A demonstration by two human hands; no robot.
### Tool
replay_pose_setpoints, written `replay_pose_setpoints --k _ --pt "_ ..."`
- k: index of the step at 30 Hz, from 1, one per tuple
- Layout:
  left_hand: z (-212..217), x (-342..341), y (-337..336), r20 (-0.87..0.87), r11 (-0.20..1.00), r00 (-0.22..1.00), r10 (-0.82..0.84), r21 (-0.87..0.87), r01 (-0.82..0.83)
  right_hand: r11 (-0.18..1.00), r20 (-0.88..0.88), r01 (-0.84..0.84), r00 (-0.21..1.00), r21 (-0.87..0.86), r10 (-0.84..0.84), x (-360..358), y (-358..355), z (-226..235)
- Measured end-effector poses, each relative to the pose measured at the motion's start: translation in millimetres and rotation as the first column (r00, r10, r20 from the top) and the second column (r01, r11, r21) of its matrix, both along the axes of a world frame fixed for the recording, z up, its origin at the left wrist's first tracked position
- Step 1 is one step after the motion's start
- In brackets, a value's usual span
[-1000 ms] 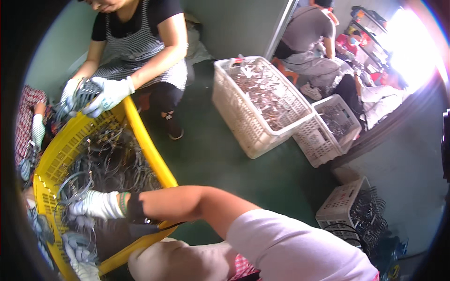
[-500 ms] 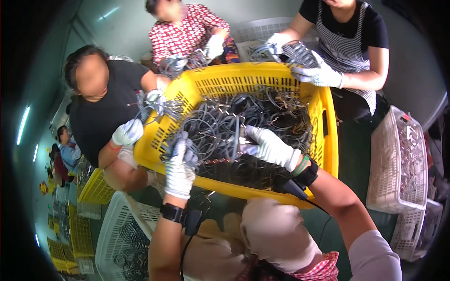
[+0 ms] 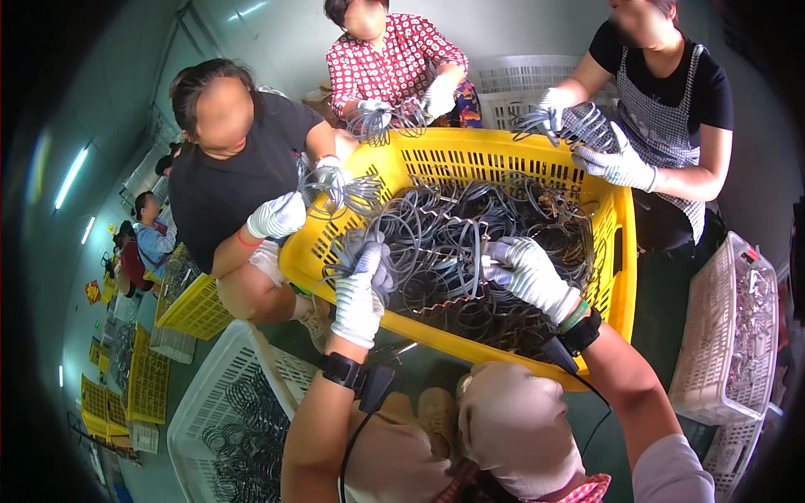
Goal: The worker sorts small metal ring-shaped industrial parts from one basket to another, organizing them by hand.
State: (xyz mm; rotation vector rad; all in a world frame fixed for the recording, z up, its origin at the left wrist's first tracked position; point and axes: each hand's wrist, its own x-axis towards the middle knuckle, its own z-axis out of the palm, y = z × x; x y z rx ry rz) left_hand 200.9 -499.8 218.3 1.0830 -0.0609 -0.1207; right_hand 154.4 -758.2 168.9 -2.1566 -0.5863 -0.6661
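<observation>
A yellow slotted basket [image 3: 411,329] in front of me holds a tangled heap of thin grey rings [image 3: 436,205], some with zigzag metallic ends. My left hand [image 3: 360,293], in a white striped glove, is closed round a bunch of these rings [image 3: 340,256] over the basket's near left side. To its right, my right hand [image 3: 532,275], gloved alike, pinches a grey ring [image 3: 479,247] that stands edge-on at its fingertips. Zigzag wires stretch across the space between both hands. The exact grip of the left fingers is partly hidden.
Three co-workers sit round the far and left sides, their gloved hands [image 3: 616,159] holding similar bunches at the rim. A white basket [image 3: 243,335] of rings stands at lower left, and another white basket [image 3: 721,335] of shiny pieces at right. Cables hang from my wrist bands.
The view has shifted, so the basket and people appear farther right and lower. My left hand still holds its bunch; my right hand stays at the single ring.
</observation>
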Motion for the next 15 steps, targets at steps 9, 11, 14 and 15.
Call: replay_pose_setpoints --k 9,11,14,15 --pt "0.7 4.3 7.1 0.017 0.992 0.994 -0.105 -0.072 0.106 0.997 0.087 0.058 0.995 -0.051 -0.053 1.0 -2.5 2.5" --pt "-0.2 5.1 10.2 0.020 0.992 0.995 -0.100 -0.076 0.101 0.997 0.043 0.067 0.997 -0.026 -0.065 1.0 -1.0 1.9" --pt "3.3 0.2 7.0 0.050 0.992 0.991 -0.125 -0.027 0.127 0.988 0.047 0.145 0.989 -0.050 -0.142 -1.2 -1.5 3.3" --pt "4.1 -2.0 7.3 0.047 0.992 0.991 -0.125 -0.028 0.127 0.979 0.052 0.193 0.981 -0.072 -0.189 -1.6 -0.6 4.1"
